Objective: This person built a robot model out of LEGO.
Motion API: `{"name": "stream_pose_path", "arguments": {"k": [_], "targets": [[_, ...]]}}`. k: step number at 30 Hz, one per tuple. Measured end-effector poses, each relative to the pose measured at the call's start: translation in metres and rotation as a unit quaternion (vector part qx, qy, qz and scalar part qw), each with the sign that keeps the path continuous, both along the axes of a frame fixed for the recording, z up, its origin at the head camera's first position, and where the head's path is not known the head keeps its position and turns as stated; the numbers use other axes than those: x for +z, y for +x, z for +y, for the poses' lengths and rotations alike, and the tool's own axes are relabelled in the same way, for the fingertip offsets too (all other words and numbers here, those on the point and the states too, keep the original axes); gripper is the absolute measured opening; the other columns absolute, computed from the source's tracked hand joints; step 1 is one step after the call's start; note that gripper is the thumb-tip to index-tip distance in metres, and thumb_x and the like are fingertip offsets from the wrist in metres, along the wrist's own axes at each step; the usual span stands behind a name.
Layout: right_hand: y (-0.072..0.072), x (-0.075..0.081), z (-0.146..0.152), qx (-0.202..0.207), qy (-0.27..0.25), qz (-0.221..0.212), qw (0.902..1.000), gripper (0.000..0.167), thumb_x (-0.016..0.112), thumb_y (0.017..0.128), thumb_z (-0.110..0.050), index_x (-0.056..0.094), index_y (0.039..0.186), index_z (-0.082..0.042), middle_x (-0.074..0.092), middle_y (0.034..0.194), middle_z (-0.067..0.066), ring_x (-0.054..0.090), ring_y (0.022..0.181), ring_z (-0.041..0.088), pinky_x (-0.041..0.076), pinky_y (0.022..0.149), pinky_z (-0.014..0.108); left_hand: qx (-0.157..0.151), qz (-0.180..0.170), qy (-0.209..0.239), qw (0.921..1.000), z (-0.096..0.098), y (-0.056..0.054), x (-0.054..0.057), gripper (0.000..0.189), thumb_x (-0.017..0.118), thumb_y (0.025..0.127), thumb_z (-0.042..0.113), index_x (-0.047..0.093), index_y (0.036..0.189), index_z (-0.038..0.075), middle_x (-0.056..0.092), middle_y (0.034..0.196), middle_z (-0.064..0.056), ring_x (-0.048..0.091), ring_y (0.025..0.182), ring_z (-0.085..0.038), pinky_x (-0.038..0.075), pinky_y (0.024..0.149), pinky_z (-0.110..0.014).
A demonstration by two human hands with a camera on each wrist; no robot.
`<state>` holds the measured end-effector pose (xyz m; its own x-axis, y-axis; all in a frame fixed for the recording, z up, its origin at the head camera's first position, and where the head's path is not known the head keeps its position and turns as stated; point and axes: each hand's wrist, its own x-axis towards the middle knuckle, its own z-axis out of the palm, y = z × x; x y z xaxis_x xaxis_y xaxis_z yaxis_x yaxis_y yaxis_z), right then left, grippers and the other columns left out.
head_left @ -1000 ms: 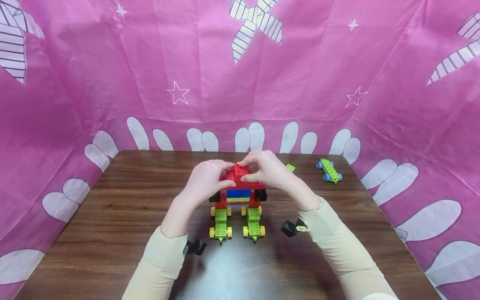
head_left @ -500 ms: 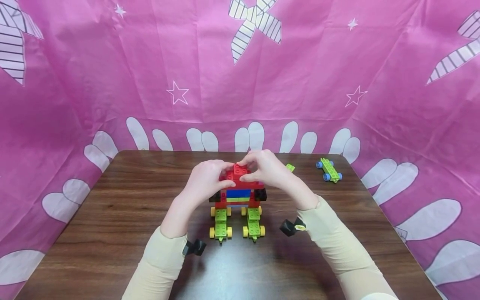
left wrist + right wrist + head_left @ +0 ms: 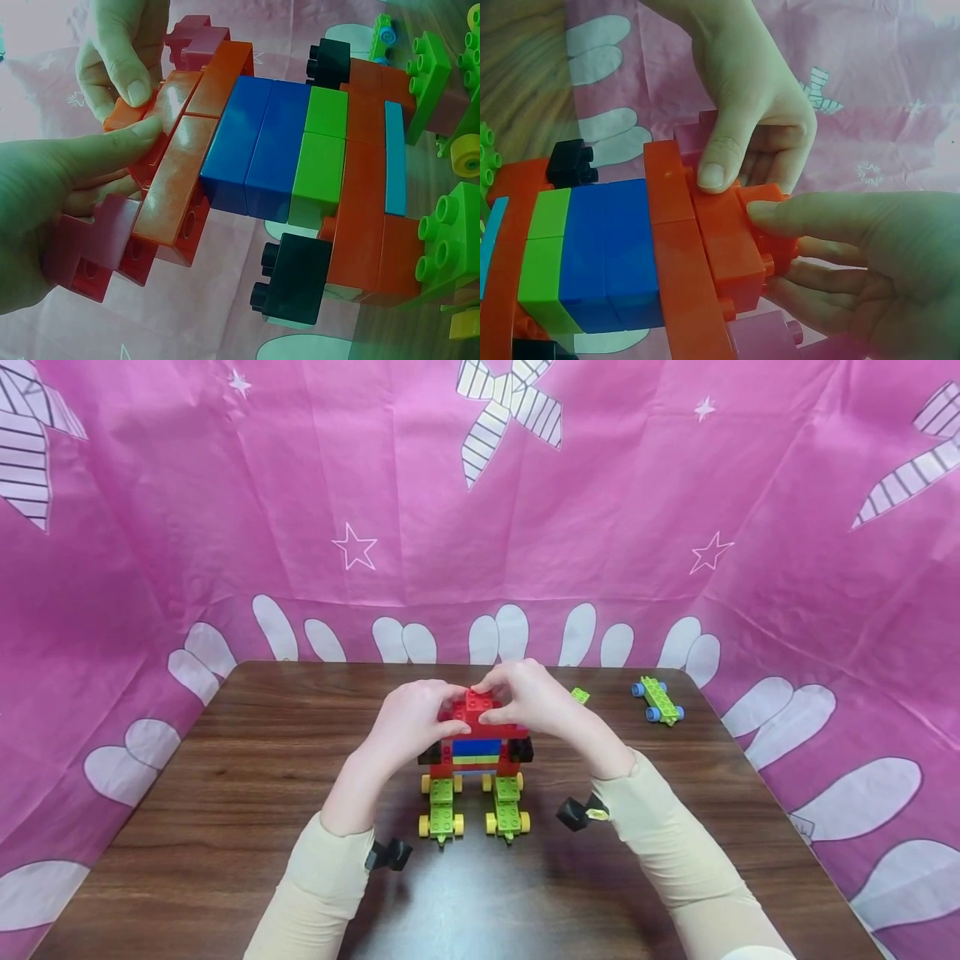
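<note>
A toy figure built of plastic bricks stands upright in the middle of the table. My right hand (image 3: pixel 536 697) pinches the small red brick (image 3: pixel 769 229) at its very top between thumb and fingers. Just below, my left hand (image 3: pixel 408 722) grips the wider red brick layer (image 3: pixel 174 97), its thumb against the front. Under the hands come blue bricks (image 3: pixel 477 747), a green layer (image 3: pixel 319 176) and red bricks (image 3: pixel 358 180). Black bricks (image 3: pixel 521 749) jut from the sides, and pink bricks (image 3: pixel 112 232) from the upper part. Two green wheeled bases (image 3: pixel 442 810) with yellow wheels form the feet.
Toward the back right corner of the brown table (image 3: pixel 225 777) lies a green wheeled base (image 3: pixel 660 700) with blue wheels. A small green brick (image 3: pixel 580 695) sits behind my right hand. A pink patterned cloth (image 3: pixel 420 560) surrounds the table's back and sides.
My right hand and forearm have shifted very slightly left, the top red brick with them. Both hands keep their hold, and the rest of the figure stays in place.
</note>
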<state>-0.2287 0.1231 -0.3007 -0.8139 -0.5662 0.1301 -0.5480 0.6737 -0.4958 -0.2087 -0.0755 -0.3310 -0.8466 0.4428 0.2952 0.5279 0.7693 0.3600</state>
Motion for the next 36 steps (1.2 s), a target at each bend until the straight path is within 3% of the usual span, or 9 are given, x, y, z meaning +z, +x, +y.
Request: {"name": "stream_pose_path", "arguments": {"k": [5, 15, 25, 36], "targets": [[-0.0020, 0.0005, 0.0007, -0.003, -0.001, -0.022, 0.9998, 0.035, 0.083, 0.078, -0.015, 0.073, 0.110, -0.005, 0.075, 0.101, 0.008, 0.073, 0.089, 0.019, 0.060, 0.077, 0.030, 0.001, -0.013, 0.003, 0.9999, 0.0002, -0.0006, 0.0000, 0.047, 0.081, 0.080, 0.034, 0.070, 0.119, 0.010, 0.074, 0.101, -0.004, 0.068, 0.091, -0.019, 0.056, 0.083, -0.037], [0.0028, -0.0020, -0.0002, -0.006, 0.015, 0.028, 0.9995, 0.037, 0.084, 0.077, -0.018, 0.073, 0.109, -0.004, 0.074, 0.099, 0.008, 0.072, 0.088, 0.021, 0.060, 0.080, 0.033, 0.003, -0.009, 0.003, 1.0000, 0.0002, -0.0015, 0.0009, 0.046, 0.082, 0.079, 0.034, 0.072, 0.117, 0.011, 0.074, 0.099, -0.004, 0.067, 0.088, -0.020, 0.056, 0.082, -0.038], [0.0016, -0.0005, -0.0003, -0.003, 0.012, -0.001, 0.9999, 0.032, 0.083, 0.078, -0.016, 0.074, 0.107, -0.006, 0.075, 0.098, 0.008, 0.073, 0.087, 0.019, 0.060, 0.078, 0.031, 0.004, -0.015, -0.005, 0.9999, 0.0010, 0.0006, 0.0021, 0.047, 0.082, 0.079, 0.035, 0.071, 0.119, 0.012, 0.074, 0.099, -0.004, 0.066, 0.089, -0.020, 0.056, 0.080, -0.038], [0.0036, -0.0016, -0.0019, -0.013, 0.022, 0.022, 0.9994, 0.035, 0.085, 0.076, -0.017, 0.074, 0.108, -0.005, 0.075, 0.098, 0.009, 0.072, 0.087, 0.020, 0.060, 0.079, 0.032, 0.005, -0.008, -0.011, 0.9999, 0.0016, -0.0004, 0.0019, 0.046, 0.082, 0.078, 0.035, 0.072, 0.116, 0.011, 0.074, 0.098, -0.004, 0.066, 0.087, -0.020, 0.055, 0.078, -0.036]]}}
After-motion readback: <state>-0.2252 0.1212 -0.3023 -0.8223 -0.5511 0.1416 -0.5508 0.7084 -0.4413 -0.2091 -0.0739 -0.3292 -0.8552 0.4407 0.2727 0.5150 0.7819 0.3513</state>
